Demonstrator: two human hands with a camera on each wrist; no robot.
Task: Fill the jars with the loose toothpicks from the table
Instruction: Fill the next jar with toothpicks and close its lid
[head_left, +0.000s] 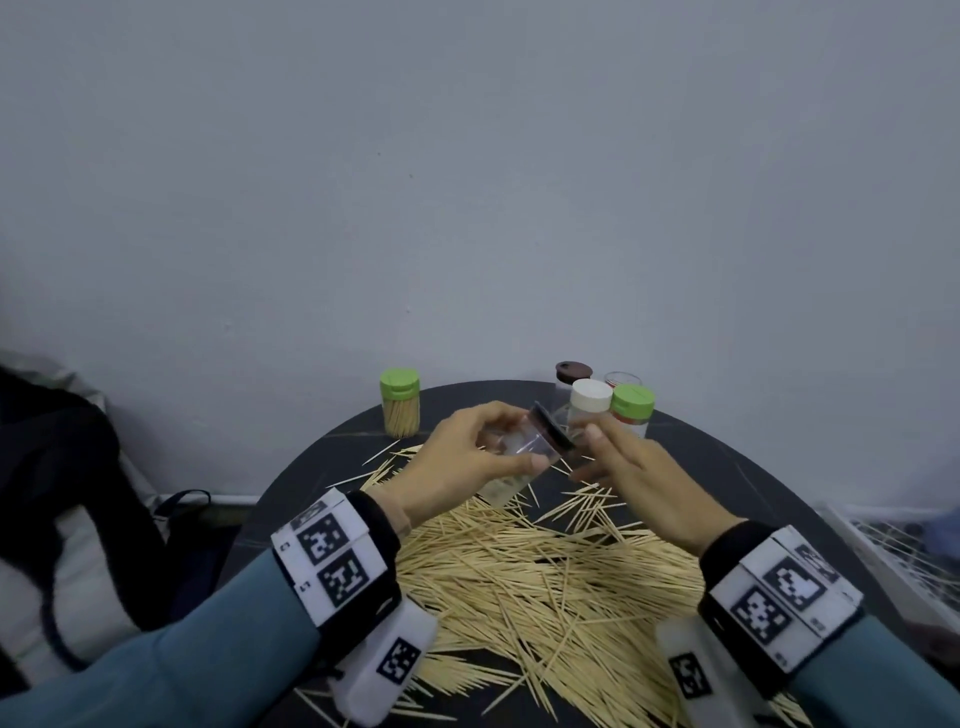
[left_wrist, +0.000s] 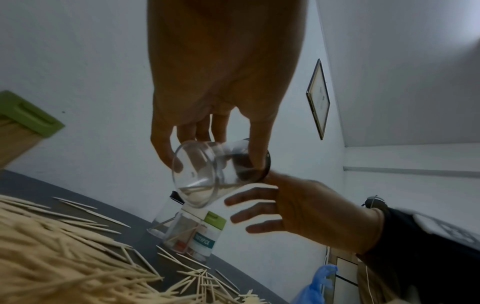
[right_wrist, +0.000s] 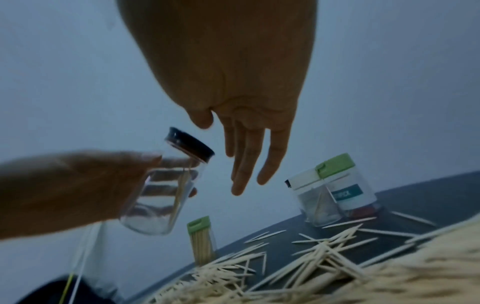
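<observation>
Head view. Clear jar, black lid still on: held in the air above the middle of the desk, over the far fringe of the loose toothpicks. Left hand wraps its barrel, thumb at the near side. Long axis tilted, lid end up and toward the right edge, base down toward the left. Right hand just beside the lid, fingers loose, holding nothing. Filled green-lidded jar stands at the far left edge; a cluster of other jars at the far edge.

Left wrist view. Jar seen base-first; fingers curl round the wall. One or two toothpicks lie inside along the lower wall. Right hand open beside the lid end, fingertips extended.

Right wrist view. Jar slanted, lid uppermost, pointing at the right hand, which is apart from it, fingers straight. A toothpick stands lengthwise inside.

Risks, judged. Smooth clear wall held by one hand: twisting the lid off may turn the barrel in the grip. Tilt means that, once open, the picks inside can slide out if the mouth dips. A dropped lid would land in the pile and scatter it toward the near edge.
</observation>
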